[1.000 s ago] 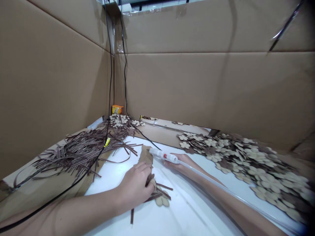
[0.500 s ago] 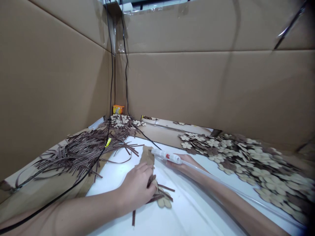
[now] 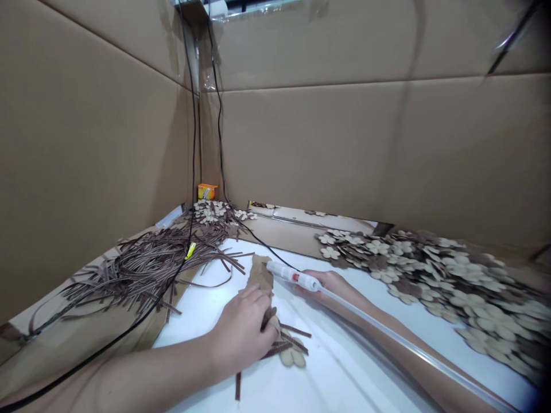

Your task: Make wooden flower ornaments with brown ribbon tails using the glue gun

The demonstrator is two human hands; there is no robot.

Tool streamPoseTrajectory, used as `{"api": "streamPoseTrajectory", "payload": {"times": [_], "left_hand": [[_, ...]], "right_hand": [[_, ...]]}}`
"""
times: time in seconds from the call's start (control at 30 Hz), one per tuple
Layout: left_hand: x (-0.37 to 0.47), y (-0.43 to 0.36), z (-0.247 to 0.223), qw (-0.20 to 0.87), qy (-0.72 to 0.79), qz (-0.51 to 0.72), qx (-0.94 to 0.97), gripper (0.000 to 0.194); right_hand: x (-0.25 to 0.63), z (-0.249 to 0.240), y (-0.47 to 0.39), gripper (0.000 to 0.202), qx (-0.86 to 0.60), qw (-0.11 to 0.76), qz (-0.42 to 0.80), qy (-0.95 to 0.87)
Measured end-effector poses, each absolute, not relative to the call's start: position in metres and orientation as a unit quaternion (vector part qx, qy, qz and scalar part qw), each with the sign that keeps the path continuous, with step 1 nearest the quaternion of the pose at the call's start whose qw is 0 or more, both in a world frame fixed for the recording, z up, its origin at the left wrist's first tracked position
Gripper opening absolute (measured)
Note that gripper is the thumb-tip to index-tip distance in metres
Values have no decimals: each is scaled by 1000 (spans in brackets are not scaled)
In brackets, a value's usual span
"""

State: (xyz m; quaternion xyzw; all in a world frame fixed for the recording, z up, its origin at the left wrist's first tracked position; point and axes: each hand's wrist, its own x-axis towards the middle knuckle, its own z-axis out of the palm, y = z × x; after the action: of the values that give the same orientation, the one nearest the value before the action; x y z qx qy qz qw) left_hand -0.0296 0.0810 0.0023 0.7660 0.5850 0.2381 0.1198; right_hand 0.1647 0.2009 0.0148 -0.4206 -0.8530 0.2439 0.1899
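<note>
My right hand [image 3: 321, 281] is closed around a white glue gun [image 3: 295, 275] with a small red part, and a long clear glue stick [image 3: 387, 330] runs out of its back along my forearm. The gun's tip lies at the edge of a ragged piece of brown paper [image 3: 259, 269]. My left hand [image 3: 245, 324] pinches a beige and brown felt flower [image 3: 275, 326], partly hidden by the fingers. Under and beside this hand are dark brown stitched strips [image 3: 297, 331] and another beige flower [image 3: 293, 357] on the white board [image 3: 327, 378].
A tangled heap of brown strips [image 3: 150, 258] lies on the left, with a black cable [image 3: 142, 318] crossing it. Many beige and brown flowers [image 3: 430, 269] spread along the right. An orange box [image 3: 207, 191] stands in the corner between tall cardboard walls [image 3: 344, 149].
The view has shifted slightly, so the flowers and strips appear a little further right. Both hands keep their grips, and the glue gun's tip stays by the brown paper.
</note>
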Motion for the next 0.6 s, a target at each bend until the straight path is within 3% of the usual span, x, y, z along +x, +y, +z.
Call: {"api": "streamPoseTrajectory", "payload": {"times": [0.23, 0.43, 0.6], "left_hand": [[-29, 82, 4, 122, 589, 237, 763, 18], [-29, 83, 1, 115, 585, 256, 761, 25], [-30, 82, 1, 124, 589, 255, 757, 23]], "right_hand": [[170, 8, 204, 24, -401, 153, 182, -885], [170, 4, 196, 43, -427, 139, 65, -891], [174, -1, 195, 45, -431, 150, 38, -889]]}}
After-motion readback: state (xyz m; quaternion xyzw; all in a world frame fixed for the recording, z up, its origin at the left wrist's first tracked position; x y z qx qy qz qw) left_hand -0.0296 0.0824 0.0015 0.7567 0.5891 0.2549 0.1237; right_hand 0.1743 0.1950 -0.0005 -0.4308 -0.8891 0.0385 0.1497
